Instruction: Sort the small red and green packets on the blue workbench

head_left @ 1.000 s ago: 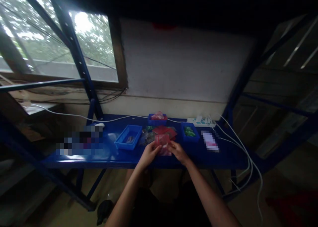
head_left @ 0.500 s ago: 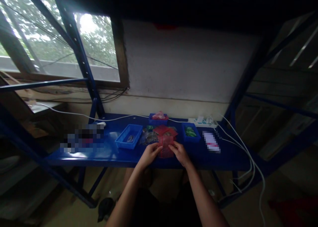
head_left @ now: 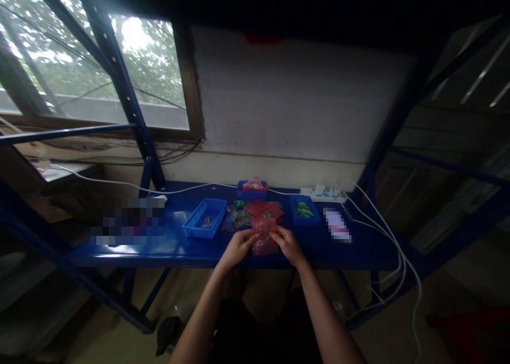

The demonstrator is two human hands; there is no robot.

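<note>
A small red translucent plastic bag (head_left: 265,236) is held over the front of the blue table (head_left: 187,252). My left hand (head_left: 240,247) pinches its left edge, and my right hand (head_left: 288,244) pinches the right edge. Just behind it lie more red plastic bags (head_left: 257,208). To their left is a heap of clear plastic packets (head_left: 238,219) whose contents I cannot make out. A small green packet (head_left: 238,203) rests at the back of that heap.
Left of the heap, a blue bin (head_left: 192,231) holds a few small clear items. A bin with green packets (head_left: 295,215) stands right, another with red bags (head_left: 241,192) behind. A white power strip (head_left: 322,195) and white cables (head_left: 398,242) lie at the right.
The red bag's lower part now looks more crumpled and tilted between my fingers. Both hands keep their pinch on it. The view has shifted slightly.
</note>
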